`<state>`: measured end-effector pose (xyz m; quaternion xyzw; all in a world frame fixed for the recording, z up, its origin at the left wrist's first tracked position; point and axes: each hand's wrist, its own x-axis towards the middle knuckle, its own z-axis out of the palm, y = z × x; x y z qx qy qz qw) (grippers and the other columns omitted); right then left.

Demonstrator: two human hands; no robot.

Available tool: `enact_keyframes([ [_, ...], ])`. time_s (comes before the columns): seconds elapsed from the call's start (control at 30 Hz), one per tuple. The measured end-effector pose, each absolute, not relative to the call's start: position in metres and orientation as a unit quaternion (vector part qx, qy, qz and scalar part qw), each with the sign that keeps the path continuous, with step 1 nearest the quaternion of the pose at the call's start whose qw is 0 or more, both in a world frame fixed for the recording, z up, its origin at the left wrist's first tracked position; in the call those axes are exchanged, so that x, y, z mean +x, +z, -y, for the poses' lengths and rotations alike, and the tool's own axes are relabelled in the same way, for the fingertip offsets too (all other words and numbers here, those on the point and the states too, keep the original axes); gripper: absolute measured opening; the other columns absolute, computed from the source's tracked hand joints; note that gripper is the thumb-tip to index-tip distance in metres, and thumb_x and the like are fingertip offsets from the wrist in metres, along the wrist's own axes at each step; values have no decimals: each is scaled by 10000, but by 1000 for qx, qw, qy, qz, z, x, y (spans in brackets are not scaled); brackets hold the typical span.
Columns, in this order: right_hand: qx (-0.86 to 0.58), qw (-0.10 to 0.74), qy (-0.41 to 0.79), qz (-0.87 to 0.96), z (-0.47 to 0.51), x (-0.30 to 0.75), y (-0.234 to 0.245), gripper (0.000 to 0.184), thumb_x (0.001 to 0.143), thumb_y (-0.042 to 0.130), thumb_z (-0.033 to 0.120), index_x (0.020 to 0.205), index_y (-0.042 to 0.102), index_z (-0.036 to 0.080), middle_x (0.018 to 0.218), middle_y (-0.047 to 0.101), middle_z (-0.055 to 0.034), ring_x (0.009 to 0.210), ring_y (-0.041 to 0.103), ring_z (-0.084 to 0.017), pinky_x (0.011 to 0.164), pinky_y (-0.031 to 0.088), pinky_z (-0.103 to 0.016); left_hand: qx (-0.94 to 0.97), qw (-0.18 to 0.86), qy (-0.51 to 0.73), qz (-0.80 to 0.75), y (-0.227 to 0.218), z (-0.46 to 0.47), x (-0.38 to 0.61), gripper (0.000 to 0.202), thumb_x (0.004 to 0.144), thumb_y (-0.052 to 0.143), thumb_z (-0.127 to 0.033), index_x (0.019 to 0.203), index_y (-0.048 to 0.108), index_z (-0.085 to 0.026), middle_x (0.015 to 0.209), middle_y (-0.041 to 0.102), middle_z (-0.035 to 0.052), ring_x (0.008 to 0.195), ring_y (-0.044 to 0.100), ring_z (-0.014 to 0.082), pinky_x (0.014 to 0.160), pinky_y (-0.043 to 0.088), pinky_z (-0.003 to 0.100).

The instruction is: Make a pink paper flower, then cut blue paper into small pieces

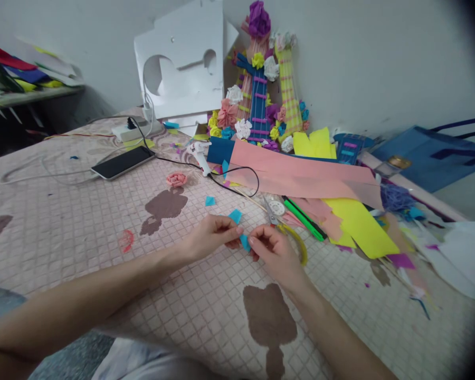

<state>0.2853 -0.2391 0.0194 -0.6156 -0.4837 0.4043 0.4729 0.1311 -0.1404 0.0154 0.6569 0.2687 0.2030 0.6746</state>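
Between my two hands is a small piece of blue paper (244, 242), pinched from both sides. My left hand (216, 235) has thumb and fingertips closed on its left end. The fingers of my right hand (275, 250) are closed on its right end. Another blue paper piece (235, 215) shows just behind my left fingertips, and a small blue scrap (209, 201) lies farther back. Right beside my right hand are scissors (296, 237) with yellow handles, partly hidden by it. A pink paper flower (176, 180) rests on the table to the left.
A white glue gun (200, 158) with a black cord lies behind my hands. A phone (122, 162) is at the left. To the right are a green cutter (304, 219), pink paper (301, 171) and yellow paper (364, 227). Paper guitars (259, 103) with flowers lean against the wall.
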Motion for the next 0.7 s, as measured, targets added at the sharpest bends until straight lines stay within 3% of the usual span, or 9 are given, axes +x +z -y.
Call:
enact_keyframes([
  [0.13, -611, 484, 415, 469, 239, 284, 19, 149, 803, 575, 307, 720, 535, 190, 580, 509, 53, 522, 480, -84, 501, 400, -214, 654, 679, 186, -277, 16, 141, 131, 365, 809, 595, -463, 728, 622, -108, 693, 651, 45, 648, 601, 117, 656, 491, 243],
  [0.27, -612, 484, 424, 459, 238, 284, 18, 162, 795, 591, 326, 723, 548, 187, 581, 517, 50, 525, 494, -85, 506, 408, -217, 668, 665, 182, -278, 12, 141, 132, 296, 718, 694, -393, 692, 608, -110, 632, 615, 20, 588, 561, 104, 569, 444, 218],
  [0.7, -602, 486, 443, 453, 238, 284, 16, 198, 799, 607, 364, 725, 550, 189, 581, 524, 43, 532, 500, -92, 511, 417, -227, 736, 613, 152, -243, 13, 142, 129, 208, 697, 693, -320, 644, 614, -136, 595, 617, 0, 530, 510, 84, 474, 357, 175],
])
